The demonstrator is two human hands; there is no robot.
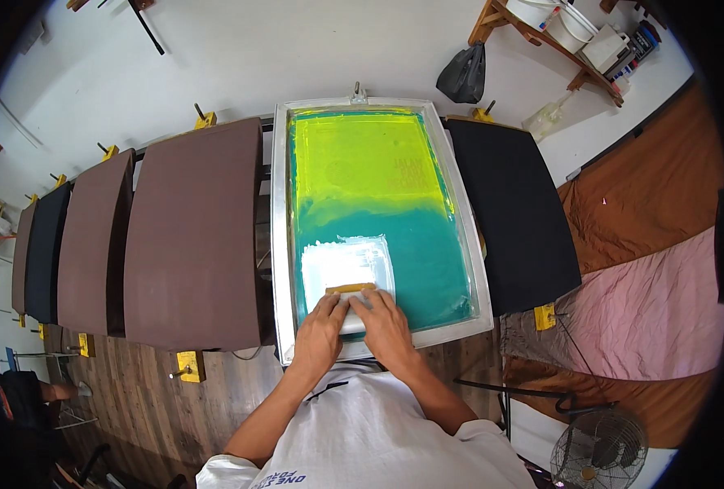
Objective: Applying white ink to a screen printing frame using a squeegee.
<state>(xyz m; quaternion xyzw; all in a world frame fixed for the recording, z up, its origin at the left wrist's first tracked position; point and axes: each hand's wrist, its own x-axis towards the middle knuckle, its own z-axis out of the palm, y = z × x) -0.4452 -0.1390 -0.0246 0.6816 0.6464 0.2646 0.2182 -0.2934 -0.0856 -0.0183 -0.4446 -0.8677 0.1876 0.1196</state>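
Note:
Both my hands grip a squeegee [350,288], a short tool with a yellowish-brown edge, near the close end of a screen printing frame [281,204]. My left hand [320,332] closes on its left side and my right hand [385,328] on its right, thumbs almost meeting in the middle. Just beyond the squeegee, white ink [344,259] covers a rough rectangle on the mesh. The screen's mesh is teal [427,261] in the near part and yellow-green [354,155] in the far part, with faint lettering. What lies under the frame is hidden.
Brown fabric-covered boards [195,236] stand in a row to the left, a black board [513,212] to the right. Yellow clamps [190,367] jut from their ends. A fan [598,450] stands at lower right beside brown and pink cloth [647,310]. A shelf [562,50] holds containers.

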